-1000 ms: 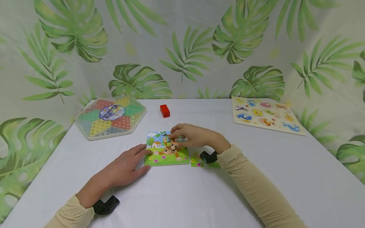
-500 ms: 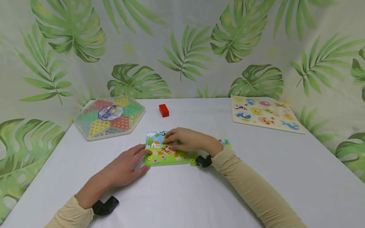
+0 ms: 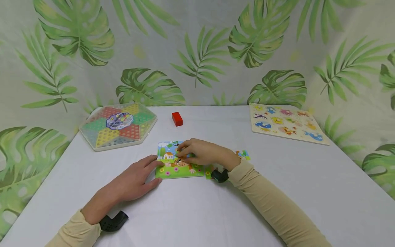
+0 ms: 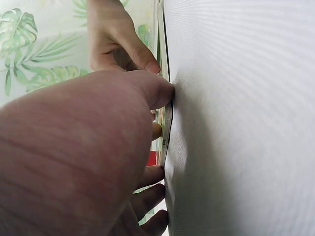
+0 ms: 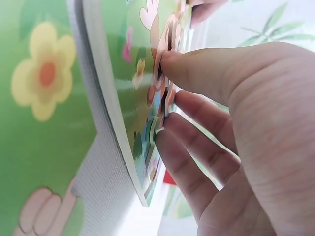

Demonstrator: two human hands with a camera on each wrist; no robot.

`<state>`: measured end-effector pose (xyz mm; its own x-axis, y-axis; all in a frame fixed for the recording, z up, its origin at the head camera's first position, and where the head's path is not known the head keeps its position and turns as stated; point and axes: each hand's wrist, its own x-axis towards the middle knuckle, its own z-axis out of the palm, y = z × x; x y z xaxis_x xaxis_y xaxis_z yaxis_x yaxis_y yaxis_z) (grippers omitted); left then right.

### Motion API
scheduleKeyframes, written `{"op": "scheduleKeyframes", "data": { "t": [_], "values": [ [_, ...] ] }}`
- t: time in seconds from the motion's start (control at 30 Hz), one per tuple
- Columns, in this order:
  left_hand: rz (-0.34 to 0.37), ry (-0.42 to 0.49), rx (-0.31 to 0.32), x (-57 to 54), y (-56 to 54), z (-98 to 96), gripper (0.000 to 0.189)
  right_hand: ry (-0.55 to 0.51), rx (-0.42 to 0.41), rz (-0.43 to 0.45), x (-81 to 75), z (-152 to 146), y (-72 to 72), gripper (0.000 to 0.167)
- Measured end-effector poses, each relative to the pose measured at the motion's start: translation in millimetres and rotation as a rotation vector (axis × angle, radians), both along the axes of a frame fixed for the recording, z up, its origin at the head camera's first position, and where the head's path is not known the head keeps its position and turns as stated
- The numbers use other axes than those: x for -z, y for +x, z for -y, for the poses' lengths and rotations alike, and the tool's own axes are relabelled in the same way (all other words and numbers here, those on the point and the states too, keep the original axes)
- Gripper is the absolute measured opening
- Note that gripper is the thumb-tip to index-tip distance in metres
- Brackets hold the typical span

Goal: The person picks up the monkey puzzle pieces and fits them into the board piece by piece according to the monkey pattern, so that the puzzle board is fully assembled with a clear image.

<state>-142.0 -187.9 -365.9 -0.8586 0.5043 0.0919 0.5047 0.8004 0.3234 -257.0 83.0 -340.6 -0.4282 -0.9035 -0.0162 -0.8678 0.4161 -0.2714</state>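
Observation:
A small jigsaw board (image 3: 182, 173) with a monkey, a house and flowers lies on the white table. My left hand (image 3: 137, 180) rests at its left side, with the index fingertip over the picture and the thumb (image 4: 160, 92) at the near left corner. Over the board's right half, my right hand (image 3: 202, 152) pinches a jigsaw piece (image 5: 158, 81) of the monkey picture between thumb and fingers. In the right wrist view this piece lies close on the board, partly standing proud of it. The hand hides much of the board's upper right in the head view.
Flat jigsaw parts, one green with flowers (image 3: 208, 172) and another (image 3: 244, 154), lie right of the board, partly under my right wrist. A red block (image 3: 177, 119) stands behind. Farther back are a hexagonal Chinese checkers board (image 3: 143, 118) and a sea-animal puzzle board (image 3: 265, 134).
My right hand has moved slightly left and down with the piece, from raised above the board to close on it. The jigsaw part at the right has come into view. My left hand stays put.

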Motion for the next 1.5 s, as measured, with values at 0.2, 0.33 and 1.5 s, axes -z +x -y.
{"op": "scheduleKeyframes", "data": {
  "t": [0.2, 0.33, 1.5],
  "values": [
    [-0.003, 0.002, 0.002, 0.8, -0.3, 0.7, 0.048, 0.019, 0.011, 0.002, 0.8, 2, 2.0, 0.033],
    [0.002, 0.0, -0.004, 0.4, 0.1, 0.9, 0.048, 0.018, 0.005, -0.003, 0.4, 2, 2.9, 0.032],
    [-0.029, 0.008, 0.013, -0.6, 0.2, -0.2, 0.047, 0.067, 0.164, -0.085, -2.4, 13, 18.5, 0.032]
  ]
}}
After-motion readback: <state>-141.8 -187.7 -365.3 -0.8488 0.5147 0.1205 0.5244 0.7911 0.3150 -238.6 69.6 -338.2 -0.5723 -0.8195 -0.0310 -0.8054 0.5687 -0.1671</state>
